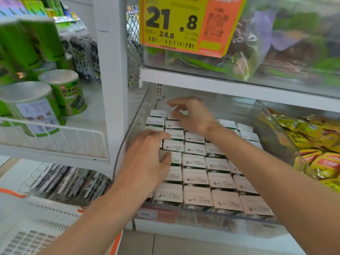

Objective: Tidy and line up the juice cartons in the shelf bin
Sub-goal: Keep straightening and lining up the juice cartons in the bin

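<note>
Nearest me, the clear plastic shelf bin [202,220] holds small pale-topped juice cartons [195,176], upright in packed rows. My left hand [147,161] lies on the left column, fingers mostly straight, gripping nothing. Further back, my right hand [191,116] curls over the rear cartons; blur hides whether it pinches one. Above hangs a yellow-and-orange price tag [184,23].

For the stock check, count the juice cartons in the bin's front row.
4 juice cartons show: leftmost, second, third, rightmost. The left forearm and right forearm may hide others at the ends.
</note>
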Demonstrator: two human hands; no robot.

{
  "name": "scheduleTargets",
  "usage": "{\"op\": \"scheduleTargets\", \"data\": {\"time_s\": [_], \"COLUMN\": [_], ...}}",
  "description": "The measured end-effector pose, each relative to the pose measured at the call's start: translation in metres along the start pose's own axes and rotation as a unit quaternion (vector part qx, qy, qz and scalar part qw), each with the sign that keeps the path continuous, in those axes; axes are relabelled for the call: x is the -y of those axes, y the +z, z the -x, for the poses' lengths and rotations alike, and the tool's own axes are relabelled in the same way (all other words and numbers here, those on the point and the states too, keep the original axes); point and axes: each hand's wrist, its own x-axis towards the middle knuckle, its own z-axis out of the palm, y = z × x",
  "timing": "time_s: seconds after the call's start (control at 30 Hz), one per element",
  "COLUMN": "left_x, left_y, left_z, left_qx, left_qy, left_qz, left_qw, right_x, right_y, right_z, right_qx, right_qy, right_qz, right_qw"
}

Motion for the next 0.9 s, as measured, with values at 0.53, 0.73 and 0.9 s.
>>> {"op": "scheduleTargets", "data": {"time_s": [0.53, 0.73, 0.9], "left_x": [0.001, 0.0, -0.003], "left_y": [0.001, 0.001, 0.0], "left_z": [-0.002, -0.002, -0.002], "left_qx": [0.0, 0.002, -0.013], "left_qy": [0.004, -0.001, -0.007], "left_qz": [0.004, 0.004, 0.013], "left_qw": [1.0, 1.0, 1.0], "right_x": [-0.002, -0.011, -0.011], "right_y": [-0.014, -0.021, -0.031], "right_z": [-0.013, 0.009, 0.04], "right_qx": [0.07, -0.007, -0.097], "right_qy": [-0.054, -0.072, -0.049], "right_qz": [0.198, 0.069, -0.091], "right_qw": [0.976, 0.995, 0.99]}}
